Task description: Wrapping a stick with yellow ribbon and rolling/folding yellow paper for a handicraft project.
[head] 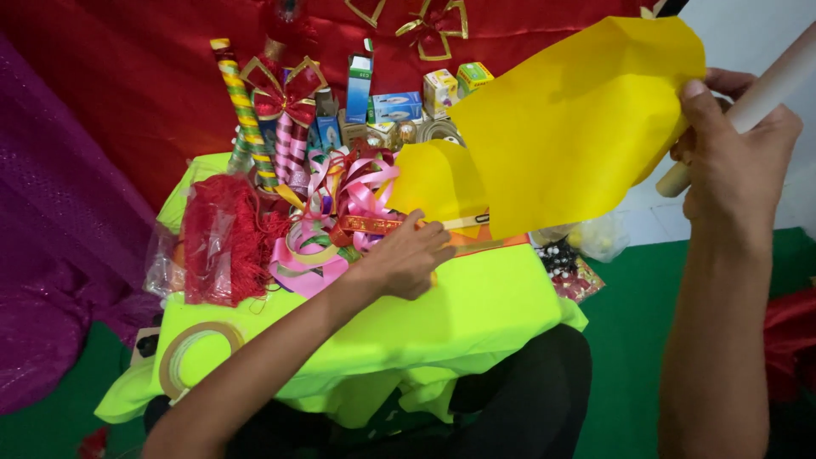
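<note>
My right hand (pixel 731 161) is raised at the upper right, gripping a roll with a cream cardboard core (pixel 756 102) from which a yellow sheet (pixel 569 119) unrolls toward the left. My left hand (pixel 408 255) rests on a neon-green cloth (pixel 425 323) covering a low table, its fingers pressing the sheet's lower end beside a thin cream strip (pixel 463 223). Just left of that hand lies a heap of pink, green and red curled ribbons (pixel 340 212).
A red fringe bundle in clear plastic (pixel 223 238) lies left of the ribbons. Striped ribbon-wrapped sticks (pixel 246 110), a red bow (pixel 285 93) and small boxes (pixel 395 106) stand behind. A tape roll (pixel 200 353) lies at front left. Red cloth backs the scene; purple fabric hangs left; green floor right.
</note>
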